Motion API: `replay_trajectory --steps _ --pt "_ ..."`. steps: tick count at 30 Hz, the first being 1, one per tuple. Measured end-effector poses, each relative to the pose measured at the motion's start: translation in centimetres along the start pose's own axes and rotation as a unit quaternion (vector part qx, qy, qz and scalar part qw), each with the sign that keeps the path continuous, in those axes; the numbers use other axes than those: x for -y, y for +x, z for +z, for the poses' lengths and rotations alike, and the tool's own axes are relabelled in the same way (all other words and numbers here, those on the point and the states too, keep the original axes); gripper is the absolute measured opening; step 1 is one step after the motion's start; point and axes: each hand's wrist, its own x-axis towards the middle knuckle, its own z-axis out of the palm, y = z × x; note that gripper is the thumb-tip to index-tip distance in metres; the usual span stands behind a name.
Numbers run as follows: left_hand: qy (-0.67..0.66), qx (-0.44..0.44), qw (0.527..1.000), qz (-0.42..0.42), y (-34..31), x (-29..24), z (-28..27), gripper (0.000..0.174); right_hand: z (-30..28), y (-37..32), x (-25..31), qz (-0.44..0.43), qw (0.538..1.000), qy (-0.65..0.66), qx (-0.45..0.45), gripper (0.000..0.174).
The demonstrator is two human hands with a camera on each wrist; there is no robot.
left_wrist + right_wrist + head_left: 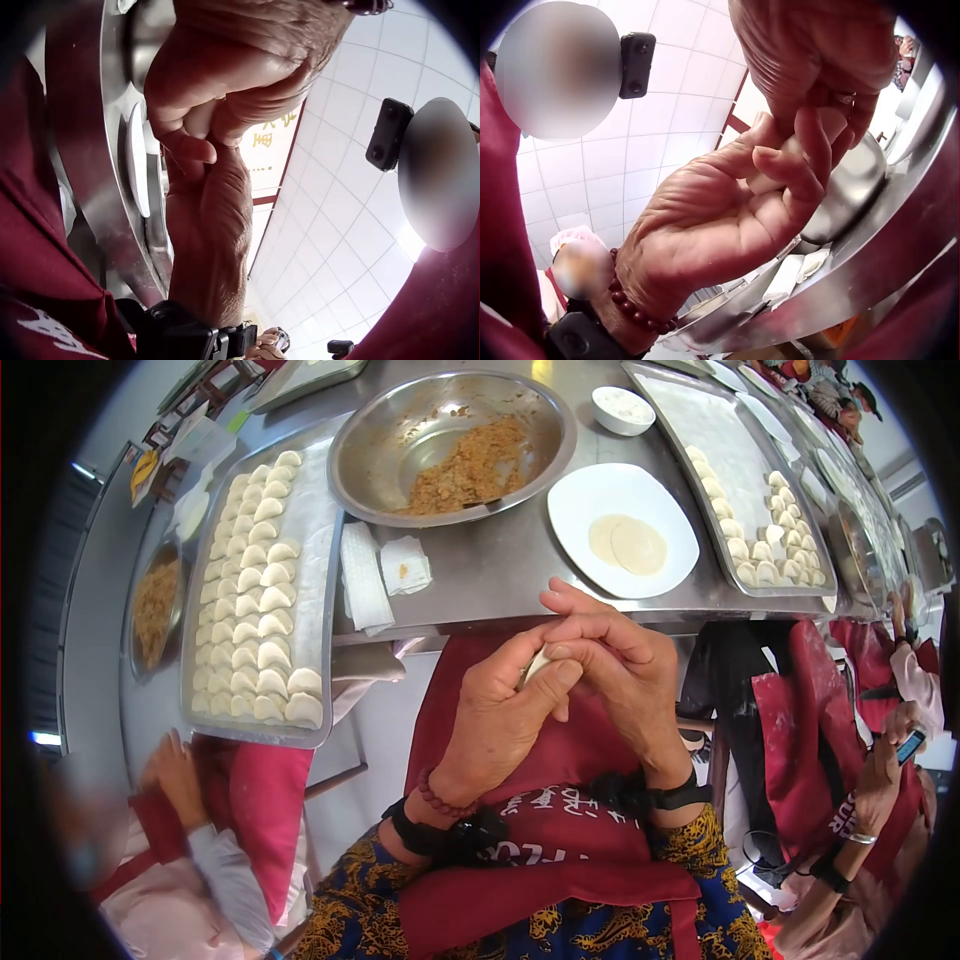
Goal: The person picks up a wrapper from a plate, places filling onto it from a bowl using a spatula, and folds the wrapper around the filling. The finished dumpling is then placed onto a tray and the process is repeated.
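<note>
A pale dumpling is held in front of the apron between both hands, largely hidden by the fingers. My left hand, with a beaded bracelet at the wrist, curls its fingers round the dumpling. From the other side, my right hand pinches the dough edge with thumb and forefinger. In the left wrist view a bit of the dumpling shows between the fingers; the right wrist view shows it along the left palm. Beyond the hands, overlapping round wrappers lie on a white plate.
A steel bowl of filling stands at the back beside a small white bowl. Dumplings in rows fill much of the left tray; more lie on the right tray. Paper towels lie near the table edge. People sit at both sides.
</note>
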Motion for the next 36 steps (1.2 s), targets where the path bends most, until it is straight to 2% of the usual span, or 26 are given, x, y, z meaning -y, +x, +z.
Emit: replay_trajectory --steps 1,3,5,7,10,11,13,16,18,21,23,25,29,31,32,34,36 --pt "0.000 0.002 1.000 0.000 0.0 0.2 0.1 0.033 0.1 0.0 0.3 0.000 1.000 0.000 -0.002 0.018" --pt "-0.065 -0.025 0.997 0.021 0.2 0.6 0.1 0.032 0.4 -0.1 1.2 0.103 0.989 0.098 -0.045 0.026" --pt "-0.083 -0.031 0.996 0.021 0.5 0.7 -0.3 0.033 0.3 0.0 1.7 0.098 0.987 0.112 -0.056 0.031" --pt "-0.183 -0.041 0.979 0.082 0.6 0.8 -0.6 0.035 0.5 0.0 1.8 0.095 0.985 0.126 -0.067 0.036" --pt "-0.207 -0.028 0.972 0.112 0.6 1.0 -0.6 0.037 0.8 -0.1 1.4 0.176 0.955 0.230 -0.058 0.037" --pt "-0.214 -0.016 0.969 0.120 0.6 1.2 -0.6 0.037 0.8 -0.1 1.3 0.175 0.955 0.230 -0.060 0.037" --pt "-0.212 -0.023 0.969 0.121 0.5 1.4 -0.5 0.037 1.1 0.0 1.2 0.177 0.918 0.355 0.008 0.034" --pt "-0.209 -0.028 0.969 0.128 0.6 1.7 -0.6 0.036 1.5 0.0 1.4 0.160 0.901 0.402 0.004 0.032" --pt "-0.207 -0.022 0.969 0.133 0.7 1.6 -0.4 0.036 1.7 0.0 1.4 0.170 0.893 0.415 -0.012 0.030" --pt "-0.148 -0.059 0.977 0.138 0.6 1.3 0.2 0.043 1.8 0.0 1.1 0.180 0.885 0.428 -0.030 0.027" --pt "-0.124 -0.043 0.979 0.159 0.8 1.8 -0.1 0.035 1.8 0.0 1.0 0.177 0.886 0.428 -0.032 0.025" --pt "-0.120 -0.041 0.979 0.162 0.7 1.7 0.0 0.035 1.9 -0.1 0.9 0.131 0.909 0.391 -0.055 0.020" --pt "-0.123 -0.049 0.980 0.149 0.7 2.0 0.0 0.034 1.9 0.0 1.2 0.140 0.919 0.365 -0.061 0.017" --pt "-0.124 -0.046 0.978 0.159 0.7 1.9 0.1 0.034 2.1 0.1 1.6 0.150 0.915 0.362 -0.093 0.014" --pt "-0.125 -0.043 0.977 0.170 0.7 1.8 0.1 0.033 1.8 0.0 1.4 0.151 0.915 0.362 -0.092 0.014" --pt "-0.117 -0.050 0.977 0.169 0.7 2.1 0.0 0.033 1.2 -0.2 0.9 0.139 0.911 0.388 -0.028 0.012" --pt "-0.110 -0.056 0.978 0.167 0.7 2.1 0.0 0.033 1.3 -0.2 0.8 0.126 0.925 0.357 -0.033 0.012"
